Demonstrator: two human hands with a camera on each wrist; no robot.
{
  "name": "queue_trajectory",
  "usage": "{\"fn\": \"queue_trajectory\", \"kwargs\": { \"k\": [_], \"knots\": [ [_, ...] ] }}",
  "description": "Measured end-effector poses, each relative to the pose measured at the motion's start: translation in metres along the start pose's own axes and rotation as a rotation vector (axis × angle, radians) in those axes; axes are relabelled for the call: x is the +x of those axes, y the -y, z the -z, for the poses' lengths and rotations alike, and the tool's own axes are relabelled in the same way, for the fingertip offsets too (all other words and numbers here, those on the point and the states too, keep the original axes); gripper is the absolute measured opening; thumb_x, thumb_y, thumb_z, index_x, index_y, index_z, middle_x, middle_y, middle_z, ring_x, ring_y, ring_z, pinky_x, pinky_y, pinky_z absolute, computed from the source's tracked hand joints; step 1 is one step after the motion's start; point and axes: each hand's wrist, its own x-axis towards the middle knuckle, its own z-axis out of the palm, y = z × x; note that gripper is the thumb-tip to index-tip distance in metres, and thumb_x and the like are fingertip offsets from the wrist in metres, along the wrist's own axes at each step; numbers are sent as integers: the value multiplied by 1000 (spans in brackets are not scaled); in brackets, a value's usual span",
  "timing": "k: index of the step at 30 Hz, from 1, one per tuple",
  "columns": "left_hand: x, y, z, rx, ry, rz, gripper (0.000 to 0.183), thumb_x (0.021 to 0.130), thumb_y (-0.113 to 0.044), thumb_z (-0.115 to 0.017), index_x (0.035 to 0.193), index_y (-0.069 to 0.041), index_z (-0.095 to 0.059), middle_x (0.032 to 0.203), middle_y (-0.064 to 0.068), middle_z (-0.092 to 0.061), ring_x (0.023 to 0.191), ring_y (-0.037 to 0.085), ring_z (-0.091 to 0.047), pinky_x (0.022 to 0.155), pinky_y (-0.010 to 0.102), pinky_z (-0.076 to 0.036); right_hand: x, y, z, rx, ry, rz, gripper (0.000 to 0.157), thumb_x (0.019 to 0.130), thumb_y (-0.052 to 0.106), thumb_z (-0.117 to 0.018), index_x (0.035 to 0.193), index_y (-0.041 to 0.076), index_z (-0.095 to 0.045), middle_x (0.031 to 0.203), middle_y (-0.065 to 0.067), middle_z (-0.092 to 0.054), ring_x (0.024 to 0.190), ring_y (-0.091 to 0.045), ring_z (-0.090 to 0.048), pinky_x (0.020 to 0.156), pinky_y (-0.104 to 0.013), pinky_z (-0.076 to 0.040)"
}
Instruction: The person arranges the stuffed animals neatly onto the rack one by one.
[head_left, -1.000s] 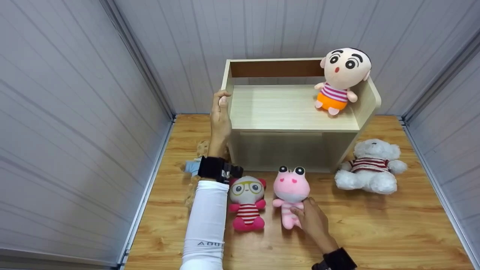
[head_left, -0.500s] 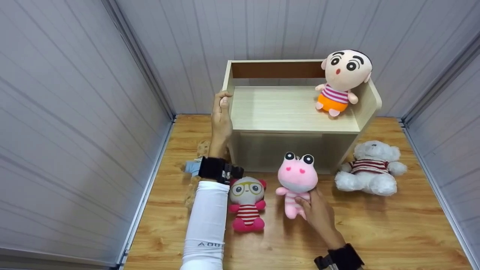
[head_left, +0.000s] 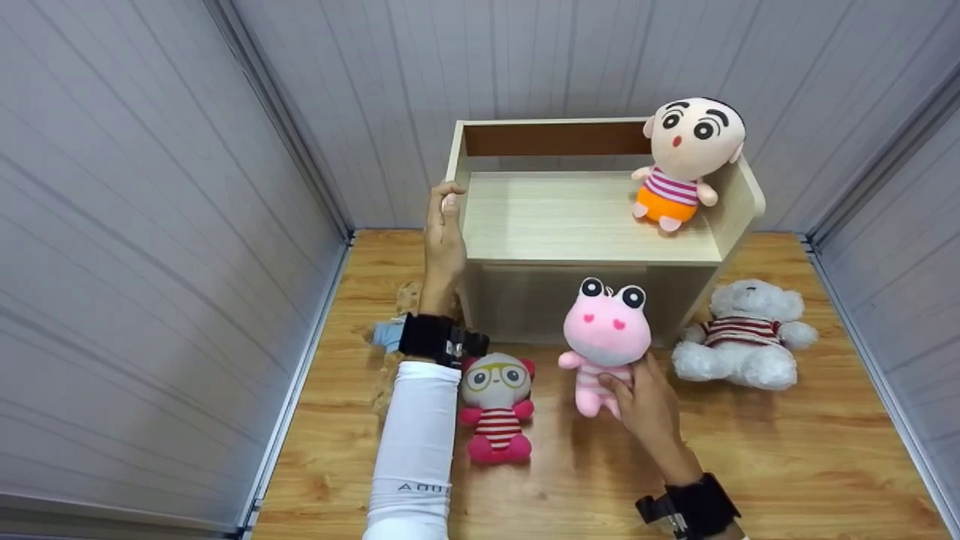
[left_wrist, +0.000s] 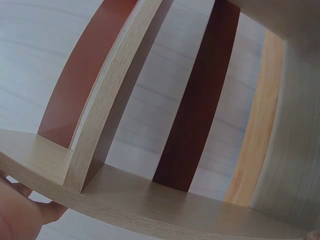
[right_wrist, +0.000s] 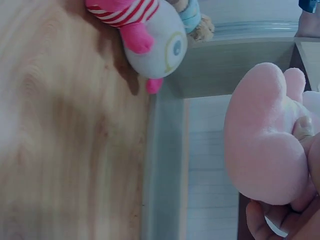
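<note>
My right hand (head_left: pixel 651 405) grips a pink frog plush (head_left: pixel 607 326) by its striped body, in front of the shelf's lower compartment. In the right wrist view the frog plush (right_wrist: pixel 267 145) fills the right side, with fingers and thumb around it. My left hand (head_left: pixel 444 244) holds the upper edge of the left side panel of a pale wooden shelf (head_left: pixel 585 217). The left wrist view shows the shelf's panel (left_wrist: pixel 135 205), with part of the left hand (left_wrist: pixel 22 212) behind it. On the top board, a boy doll (head_left: pixel 667 199) in orange shorts sits at the right end.
A pink panda plush (head_left: pixel 499 409) with yellow glasses lies on the wooden floor (head_left: pixel 787 465) beside the left forearm. A white teddy bear (head_left: pixel 739 337) rests right of the shelf. A brown plush in blue (head_left: pixel 386 335) is partly hidden by the left wrist. Grey panel walls surround everything.
My right hand has lifted the frog plush off the floor, moving it up and slightly right toward the shelf front. The left hand stays on the side panel.
</note>
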Motion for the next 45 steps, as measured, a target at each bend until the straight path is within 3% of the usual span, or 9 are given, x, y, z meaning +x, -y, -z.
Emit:
{"fn": "queue_trajectory", "kwargs": {
  "k": [5, 12, 16, 24, 28, 32, 39, 45],
  "knots": [
    [0, -3, -1, -4, -16, 14, 27, 111, -9, -31, 123, 5, -51, 138, 30, -50, 140, 32, -42, 120, 40, -28, 12, 9, 8, 14, -35, 47, 67, 82, 25, -84, 137, -1, -55, 125, -24, -63, 105, -49, -66, 82, -64, -50],
    [-7, -34, -2, -9, -8, 7, 26, 110, -6, -32, 121, 8, -51, 135, 34, -50, 138, 34, -43, 119, 41, -29, 35, 24, 21, 68, -120, 125, 63, 82, 18, -84, 134, -3, -56, 121, -25, -64, 103, -46, -67, 81, -61, -50],
    [-8, -38, 0, -5, -5, 5, 26, 110, -6, -32, 121, 9, -51, 135, 33, -50, 138, 33, -43, 120, 43, -29, 48, 35, 27, 86, -126, 127, 69, 81, 20, -85, 138, -3, -53, 124, -26, -63, 103, -45, -67, 83, -60, -51],
    [-9, -33, 4, -21, -10, 7, 25, 110, -6, -33, 120, 9, -50, 136, 29, -51, 141, 35, -41, 121, 42, -27, 71, 57, 40, 92, -186, 128, 68, 82, 23, -85, 137, -4, -55, 126, -28, -60, 106, -48, -64, 86, -61, -50],
    [-5, -14, 2, -14, -14, 6, 26, 110, -7, -32, 122, 7, -51, 138, 26, -51, 140, 31, -43, 120, 40, -28, 82, 64, 48, 112, -228, 116, 64, 83, 24, -85, 134, -4, -57, 127, -28, -59, 105, -47, -63, 89, -60, -49],
    [-3, 1, 3, -1, -9, -7, 25, 111, -11, -33, 123, 2, -52, 140, 27, -50, 138, 25, -44, 118, 37, -29, 93, 73, 55, 160, -239, 102, 68, 85, 28, -84, 139, 0, -56, 133, -24, -57, 115, -42, -62, 95, -57, -47],
    [-1, 1, 3, 15, -9, -1, 26, 111, -12, -33, 123, 2, -52, 138, 26, -51, 135, 21, -45, 117, 35, -29, 113, 84, 60, 167, -271, 86, 74, 86, 36, -81, 144, 2, -50, 130, -26, -54, 116, -45, -59, 95, -61, -45],
    [0, -1, 0, 4, -2, -1, 28, 112, -12, -33, 125, 3, -52, 139, 26, -52, 138, 29, -43, 118, 42, -29, 128, 89, 61, 171, -293, 92, 79, 89, 47, -73, 147, 2, -44, 133, -25, -49, 111, -46, -56, 92, -65, -43]
  ]
}}
